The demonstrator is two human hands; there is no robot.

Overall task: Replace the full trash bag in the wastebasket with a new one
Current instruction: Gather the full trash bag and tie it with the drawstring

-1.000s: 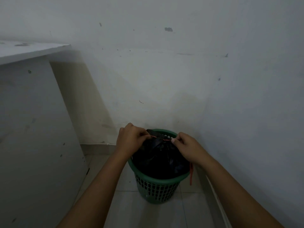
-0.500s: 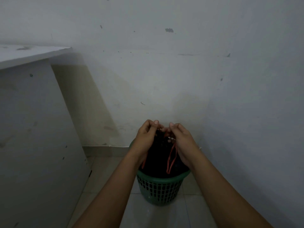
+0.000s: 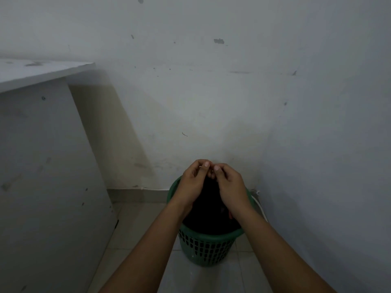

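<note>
1. Over the green wastebasket (image 3: 208,248), the left hand (image 3: 191,182) and right hand (image 3: 230,187) meet fingertip to fingertip, curled and pinching at the gathered neck of the black trash bag (image 3: 209,210). A second ago they were apart at the basket's rim, drawing out the red drawstring (image 3: 230,215).
2. With the mouth pulled shut, the full bag looks ready for knotting and lifting; it still sits inside the basket.
3. The basket is round moulded plastic, its wall a lattice of slots beneath a smooth rim. The bag is thin, dark, crumpled film.
4. Behind the basket rises a scuffed, chipped white wall (image 3: 190,92); beneath it lie pale glossy floor tiles (image 3: 135,233).
</note>
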